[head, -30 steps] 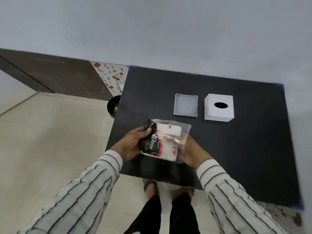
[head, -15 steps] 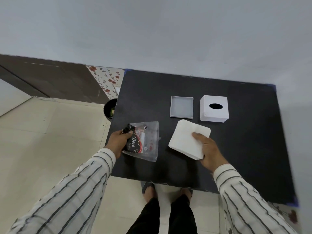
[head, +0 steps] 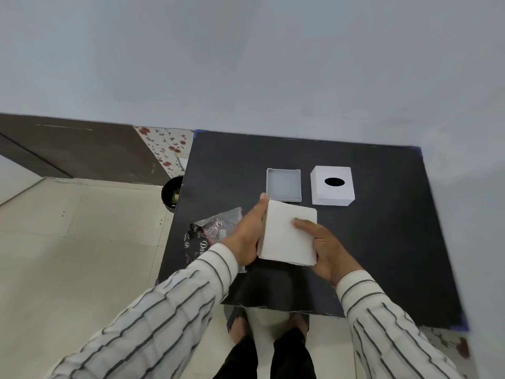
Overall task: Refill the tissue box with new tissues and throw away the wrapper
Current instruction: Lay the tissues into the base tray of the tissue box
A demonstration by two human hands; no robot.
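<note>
Both hands grip a thick white stack of folded tissues [head: 288, 236] just above the black desk [head: 382, 242]: the left hand [head: 247, 236] is flattened along its left edge, and the right hand [head: 323, 248] has its thumb on top and fingers beneath. The shallow grey open tray [head: 283, 185] lies just beyond, at twelve o'clock from the stack, and the white cube cover with the oval slot [head: 332, 186] sits at one o'clock. The stack's long axis points toward the tray, the left hand nearer. The empty printed plastic wrapper [head: 207, 236] lies at nine o'clock, partly under the left wrist.
</note>
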